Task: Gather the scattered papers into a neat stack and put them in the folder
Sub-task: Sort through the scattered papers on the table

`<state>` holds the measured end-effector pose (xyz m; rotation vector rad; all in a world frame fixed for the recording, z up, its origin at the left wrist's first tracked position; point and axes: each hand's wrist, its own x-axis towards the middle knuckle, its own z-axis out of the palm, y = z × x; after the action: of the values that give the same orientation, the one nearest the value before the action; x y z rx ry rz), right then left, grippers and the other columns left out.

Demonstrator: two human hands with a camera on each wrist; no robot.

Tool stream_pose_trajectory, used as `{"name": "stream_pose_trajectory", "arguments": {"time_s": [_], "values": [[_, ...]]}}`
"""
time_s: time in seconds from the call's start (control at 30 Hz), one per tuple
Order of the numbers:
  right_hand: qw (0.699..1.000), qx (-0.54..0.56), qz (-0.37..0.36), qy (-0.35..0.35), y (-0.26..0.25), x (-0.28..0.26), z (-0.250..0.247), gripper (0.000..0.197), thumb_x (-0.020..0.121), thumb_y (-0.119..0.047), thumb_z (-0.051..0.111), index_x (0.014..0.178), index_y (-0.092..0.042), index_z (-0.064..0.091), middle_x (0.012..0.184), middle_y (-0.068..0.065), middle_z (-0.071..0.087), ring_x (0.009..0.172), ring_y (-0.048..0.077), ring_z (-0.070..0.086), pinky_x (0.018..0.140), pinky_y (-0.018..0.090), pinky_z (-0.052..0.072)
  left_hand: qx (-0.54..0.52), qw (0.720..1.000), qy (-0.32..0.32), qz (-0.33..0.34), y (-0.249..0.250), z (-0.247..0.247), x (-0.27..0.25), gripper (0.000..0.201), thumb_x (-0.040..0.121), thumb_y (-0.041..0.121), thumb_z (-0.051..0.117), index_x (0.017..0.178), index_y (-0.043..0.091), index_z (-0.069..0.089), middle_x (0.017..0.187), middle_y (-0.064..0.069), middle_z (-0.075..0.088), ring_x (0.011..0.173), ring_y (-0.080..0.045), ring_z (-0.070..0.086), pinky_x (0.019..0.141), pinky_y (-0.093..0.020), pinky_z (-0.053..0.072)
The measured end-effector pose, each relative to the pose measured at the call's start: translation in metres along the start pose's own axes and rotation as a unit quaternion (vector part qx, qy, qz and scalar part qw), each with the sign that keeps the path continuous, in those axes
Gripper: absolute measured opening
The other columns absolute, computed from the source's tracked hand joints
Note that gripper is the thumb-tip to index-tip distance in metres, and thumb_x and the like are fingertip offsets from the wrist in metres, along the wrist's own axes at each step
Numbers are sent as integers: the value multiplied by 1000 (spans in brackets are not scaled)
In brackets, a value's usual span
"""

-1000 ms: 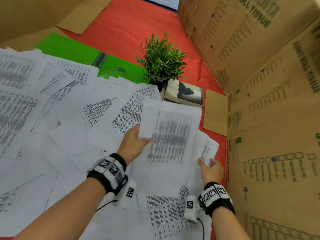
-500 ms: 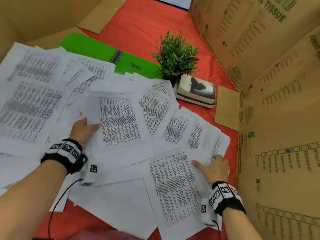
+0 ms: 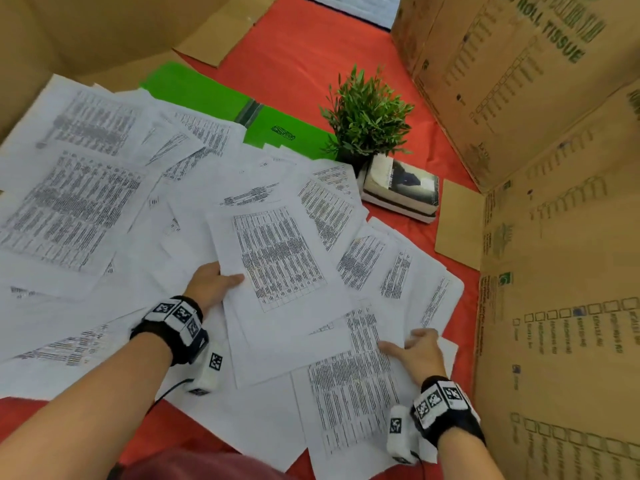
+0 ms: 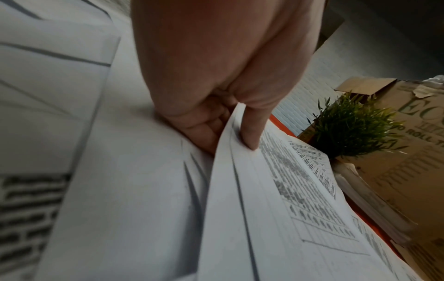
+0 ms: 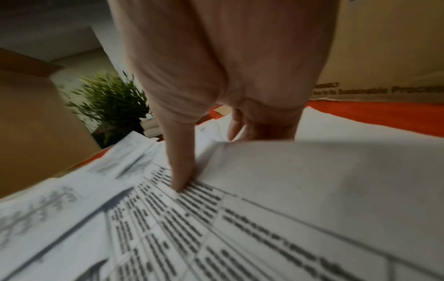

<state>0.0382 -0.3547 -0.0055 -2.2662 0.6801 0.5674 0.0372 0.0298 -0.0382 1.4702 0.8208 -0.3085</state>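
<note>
Several printed papers (image 3: pixel 104 209) lie scattered and overlapping on the red cloth (image 3: pixel 311 57). An open green folder (image 3: pixel 207 95) lies at the back, its near edge under the papers. My left hand (image 3: pixel 214 282) pinches the left edge of a small bundle of sheets (image 3: pixel 277 268). In the left wrist view the thumb (image 4: pixel 252 133) is on top and the fingers underneath. My right hand (image 3: pixel 414 348) is at the pile's right edge. Its thumb (image 5: pixel 180 176) presses a printed sheet (image 5: pixel 192 228), and its fingers curl behind a raised blank sheet (image 5: pixel 324 180).
A small potted plant (image 3: pixel 367 116) and a stack of books (image 3: pixel 401 188) stand behind the papers on the right. Tall cardboard boxes (image 3: pixel 561 220) wall the right side, more cardboard (image 3: pixel 86 32) the left. A flat cardboard piece (image 3: pixel 457 223) lies by the books.
My left hand has moved to the right toward the middle of the pile, bringing its sheets along. The right hand stays at the pile's right edge.
</note>
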Motion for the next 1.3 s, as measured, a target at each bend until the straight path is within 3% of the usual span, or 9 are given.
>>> {"name": "stream_pose_trajectory", "arguments": {"time_s": [0.1,0.2,0.33,0.43,0.6,0.83,0.97,1.13,1.3], "values": [[995,-55,-74,38,-7,-3,0,29,76,-19,84,91,-12,59,78,-2,59,82,24,59,67,27,41,-3,1000,13,15,-1,2,-1,28,90,7,65,118,2,65,113,-14,68,96,-28,65,88,-37,50],[972,-102,-145,153,-28,-4,-17,12,90,-20,70,85,-9,70,73,2,62,77,27,62,69,25,40,-3,999,19,26,-1,1,-3,28,92,9,63,119,3,65,110,-12,67,93,-26,64,84,-33,49],[961,-128,-156,191,-51,-1,-41,22,98,-26,56,102,-6,64,85,7,60,82,29,58,70,31,41,5,999,18,30,-2,0,-1,25,91,12,64,116,6,67,111,-12,69,95,-27,65,86,-35,51],[956,-157,-144,202,-49,2,-34,54,84,-41,73,120,-8,50,116,13,54,110,32,54,89,42,47,3,1000,20,23,-2,-1,0,23,90,12,66,112,8,68,113,-13,70,99,-29,67,91,-39,52],[966,-238,-56,78,-23,9,-8,94,62,-58,84,133,-12,44,135,15,45,128,33,42,104,46,40,10,1000,14,8,-2,-5,0,19,88,15,70,106,10,69,111,-14,71,102,-32,68,96,-45,52],[972,-217,10,95,-8,20,-3,113,44,-70,85,130,-11,45,134,19,46,128,39,41,103,51,40,19,1000,-1,1,1,-5,-1,28,86,10,71,113,2,68,108,-12,69,94,-27,66,85,-33,51],[974,-217,9,58,-9,21,-6,97,45,-75,81,114,-14,52,121,13,58,118,34,48,96,46,45,23,1000,-1,-9,3,-5,-1,29,87,9,69,115,1,67,110,-13,69,102,-31,67,95,-40,52],[972,-214,10,100,-7,20,-6,113,39,-74,84,129,-17,45,134,15,44,128,36,39,103,53,38,13,1000,-10,-22,3,-8,1,30,87,10,69,116,1,67,116,-17,70,104,-34,68,95,-48,53],[982,-180,25,51,-5,23,-17,105,45,-68,86,123,-9,46,116,14,58,114,36,53,99,49,46,23,1000,-6,-13,6,-3,-3,29,88,10,68,115,0,67,112,-14,70,97,-29,68,89,-37,54]]}}
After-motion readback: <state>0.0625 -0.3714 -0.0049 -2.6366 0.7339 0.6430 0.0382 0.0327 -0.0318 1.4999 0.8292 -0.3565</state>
